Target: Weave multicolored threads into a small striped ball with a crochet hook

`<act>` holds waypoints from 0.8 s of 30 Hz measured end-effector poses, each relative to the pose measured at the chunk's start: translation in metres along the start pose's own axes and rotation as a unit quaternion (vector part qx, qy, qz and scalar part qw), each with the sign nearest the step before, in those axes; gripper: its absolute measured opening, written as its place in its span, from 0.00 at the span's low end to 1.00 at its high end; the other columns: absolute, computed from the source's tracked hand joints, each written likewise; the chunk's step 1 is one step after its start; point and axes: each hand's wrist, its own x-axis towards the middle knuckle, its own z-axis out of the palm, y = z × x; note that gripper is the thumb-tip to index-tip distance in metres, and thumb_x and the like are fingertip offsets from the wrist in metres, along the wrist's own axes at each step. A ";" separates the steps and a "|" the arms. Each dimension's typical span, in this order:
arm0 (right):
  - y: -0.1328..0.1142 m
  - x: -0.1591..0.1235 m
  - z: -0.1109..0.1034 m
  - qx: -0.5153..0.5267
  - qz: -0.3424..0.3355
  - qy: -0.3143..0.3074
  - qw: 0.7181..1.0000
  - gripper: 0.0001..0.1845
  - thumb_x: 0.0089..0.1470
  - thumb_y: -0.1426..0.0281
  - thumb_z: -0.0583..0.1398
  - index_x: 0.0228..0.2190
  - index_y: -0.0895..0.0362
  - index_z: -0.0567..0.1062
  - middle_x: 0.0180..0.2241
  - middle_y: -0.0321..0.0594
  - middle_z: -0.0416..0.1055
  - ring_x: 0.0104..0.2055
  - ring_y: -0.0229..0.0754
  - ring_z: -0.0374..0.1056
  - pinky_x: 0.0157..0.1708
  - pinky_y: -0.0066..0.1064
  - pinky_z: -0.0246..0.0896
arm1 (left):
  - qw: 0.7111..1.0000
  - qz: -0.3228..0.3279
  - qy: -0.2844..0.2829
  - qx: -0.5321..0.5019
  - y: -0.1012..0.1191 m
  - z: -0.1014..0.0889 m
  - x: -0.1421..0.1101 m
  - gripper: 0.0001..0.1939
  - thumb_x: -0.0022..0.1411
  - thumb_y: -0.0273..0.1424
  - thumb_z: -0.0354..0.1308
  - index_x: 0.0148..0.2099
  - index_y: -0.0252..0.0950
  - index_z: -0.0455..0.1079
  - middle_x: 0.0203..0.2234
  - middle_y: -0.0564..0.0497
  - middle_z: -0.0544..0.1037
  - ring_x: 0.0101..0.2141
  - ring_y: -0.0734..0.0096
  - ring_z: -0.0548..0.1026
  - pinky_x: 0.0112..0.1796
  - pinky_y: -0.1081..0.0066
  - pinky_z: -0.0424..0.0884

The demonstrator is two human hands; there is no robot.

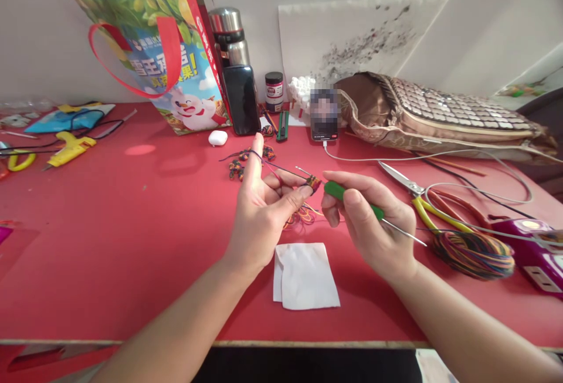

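Note:
Over the red table, my left hand (268,201) pinches a small multicoloured crochet piece (314,183) between thumb and fingers. Dark yarn runs from it around my raised index finger. My right hand (373,213) is closed on the green handle of a crochet hook (335,190). One thin metal end sticks out behind that hand, and the other points at the crochet piece, its tip showing just past it. Loose coloured yarn (302,214) lies beneath my hands. Beyond my left hand rest some crocheted pieces (236,169), partly hidden by my fingers.
A folded white tissue (308,276) lies close in front. To the right are scissors (407,182), a coiled yarn skein (475,254) and a purple power strip (534,248). Two phones, a jar (274,91) and a gift bag (162,60) stand behind. A yellow glue gun (70,147) lies left.

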 end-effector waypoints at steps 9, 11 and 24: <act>-0.002 0.003 -0.002 0.126 0.090 -0.042 0.987 0.13 0.70 0.58 0.69 0.51 0.48 0.88 0.33 0.38 0.80 0.28 0.39 0.73 0.31 0.35 0.73 | 1.000 0.007 0.017 0.014 0.000 0.001 -0.002 0.61 0.61 0.26 0.76 0.85 0.54 0.45 0.33 0.57 0.80 0.35 0.69 0.81 0.37 0.71 0.79; -0.004 0.005 0.000 0.154 0.105 -0.034 0.982 0.13 0.68 0.57 0.70 0.48 0.49 0.89 0.32 0.38 0.80 0.27 0.39 0.72 0.29 0.34 0.72 | 1.000 0.009 0.015 0.003 0.000 0.001 -0.001 0.63 0.60 0.26 0.76 0.85 0.53 0.43 0.33 0.58 0.80 0.35 0.71 0.81 0.36 0.73 0.79; -0.001 0.007 0.005 0.198 0.118 -0.010 0.973 0.12 0.65 0.57 0.73 0.45 0.49 0.90 0.32 0.38 0.79 0.25 0.35 0.67 0.26 0.32 0.70 | 0.999 0.038 0.005 0.026 -0.001 0.000 -0.002 0.64 0.62 0.30 0.77 0.86 0.52 0.39 0.34 0.57 0.83 0.34 0.68 0.84 0.37 0.69 0.83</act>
